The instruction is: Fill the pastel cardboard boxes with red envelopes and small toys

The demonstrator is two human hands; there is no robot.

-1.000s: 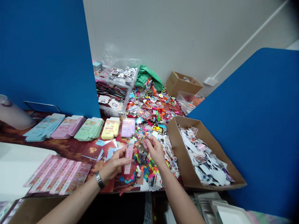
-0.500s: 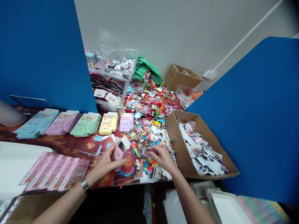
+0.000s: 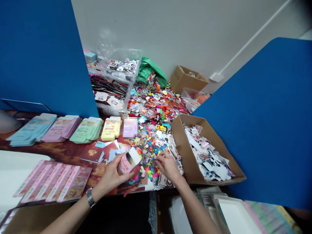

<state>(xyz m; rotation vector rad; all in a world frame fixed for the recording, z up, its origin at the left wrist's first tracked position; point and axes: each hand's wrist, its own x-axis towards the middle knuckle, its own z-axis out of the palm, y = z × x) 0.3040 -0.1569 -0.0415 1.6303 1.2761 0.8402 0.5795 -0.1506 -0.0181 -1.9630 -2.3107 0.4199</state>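
Note:
My left hand (image 3: 114, 175), with a metal watch on its wrist, is wrapped round a small pink box (image 3: 127, 164) whose white top flap stands open, tilted to the right. My right hand (image 3: 167, 165) is over the heap of small colourful trinkets (image 3: 148, 152), its thumb and fingertips pinched together; what they hold, if anything, is too small to make out. Red and blue cards (image 3: 92, 152) lie behind my left hand. A row of pink boxes (image 3: 73, 183) leans at the table's front left.
Stacks of flat blue (image 3: 34, 128), purple, green (image 3: 86, 130) and yellow cartons line the left. A cardboard box of stickers (image 3: 209, 156) stands right. Clear bins (image 3: 112, 87), a green bag (image 3: 149, 71) and a brown box (image 3: 187, 79) are behind. Blue partitions flank the table.
The pink box in my left hand has tilted, its opening now turned more to the right. My right hand's fingertips are slightly lower on the trinkets. The view has shifted a little.

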